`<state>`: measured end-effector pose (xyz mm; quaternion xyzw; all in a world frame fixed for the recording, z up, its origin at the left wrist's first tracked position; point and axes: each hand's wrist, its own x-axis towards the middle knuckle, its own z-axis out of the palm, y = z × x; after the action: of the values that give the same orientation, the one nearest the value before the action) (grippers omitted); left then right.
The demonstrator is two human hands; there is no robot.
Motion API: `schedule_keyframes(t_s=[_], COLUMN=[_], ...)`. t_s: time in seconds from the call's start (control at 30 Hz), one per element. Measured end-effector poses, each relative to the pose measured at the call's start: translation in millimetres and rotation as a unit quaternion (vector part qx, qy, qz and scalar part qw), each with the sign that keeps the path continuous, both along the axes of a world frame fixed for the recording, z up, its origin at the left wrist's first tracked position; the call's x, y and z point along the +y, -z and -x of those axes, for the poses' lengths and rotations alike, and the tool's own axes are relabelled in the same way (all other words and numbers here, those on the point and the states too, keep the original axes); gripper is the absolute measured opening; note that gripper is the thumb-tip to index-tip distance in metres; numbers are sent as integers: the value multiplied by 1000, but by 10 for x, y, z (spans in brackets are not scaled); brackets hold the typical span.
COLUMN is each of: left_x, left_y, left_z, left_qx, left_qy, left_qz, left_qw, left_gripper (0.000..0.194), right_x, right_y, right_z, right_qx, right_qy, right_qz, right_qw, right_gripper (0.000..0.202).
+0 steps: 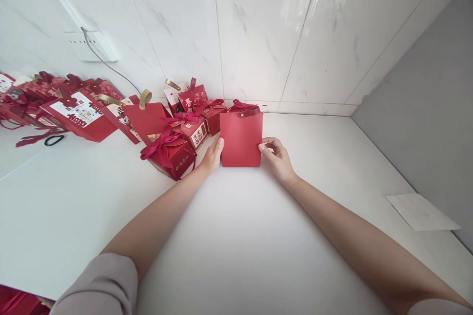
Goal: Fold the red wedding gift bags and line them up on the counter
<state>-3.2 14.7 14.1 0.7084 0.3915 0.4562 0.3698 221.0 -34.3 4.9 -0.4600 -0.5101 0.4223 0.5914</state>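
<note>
A plain red gift bag (241, 140) with a short dark red strap at its top stands upright on the white table (236, 236). My left hand (213, 155) is closed on its left edge, thumb on the front face and the other fingers mostly hidden. On the right edge, my right hand (277, 157) pinches the bag between thumb and fingers. Red boxes with ribbon bows stand just left of it, the nearest one (173, 157) close to my left forearm. Another bow (244, 106) shows behind the bag's top.
Several red gift bags (83, 113) and ribbons crowd the left back. A black ring (54, 141) lies near them. A cable (107, 65) hangs from a wall socket (90, 47). At the right edge lies a white sheet (421, 211). Red items (22, 301) show at lower left.
</note>
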Motion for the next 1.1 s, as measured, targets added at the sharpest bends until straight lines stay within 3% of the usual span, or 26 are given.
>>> schedule_keyframes(t_s=[0.1,0.2,0.27,0.5,0.93,1.1], left_x=[15,26,26,20,47,30], left_y=[14,31,37,30,64,34], left_z=[-3,-2,-1,7,14,40], left_qx=[-21,-39,-39,-18,-44,5], left_qy=[8,6,-11,-18,8,-3], left_qz=[30,64,76,50,36,-19], left_qw=[999,997,996,998,998,1000], left_gripper=[70,71,72,75,66,61], right_x=[-18,-38,-45,-27,-5,-10], right_y=[-29,-59,-60,0,22,9], right_z=[18,31,33,15,15,19], right_qx=[30,26,10,-52,-77,-73], right_qy=[-42,-125,-145,-124,-110,-107], right_qz=[-5,-9,-7,-20,-28,-25], right_qw=[999,992,989,991,991,991], right_gripper=[46,43,42,44,46,49])
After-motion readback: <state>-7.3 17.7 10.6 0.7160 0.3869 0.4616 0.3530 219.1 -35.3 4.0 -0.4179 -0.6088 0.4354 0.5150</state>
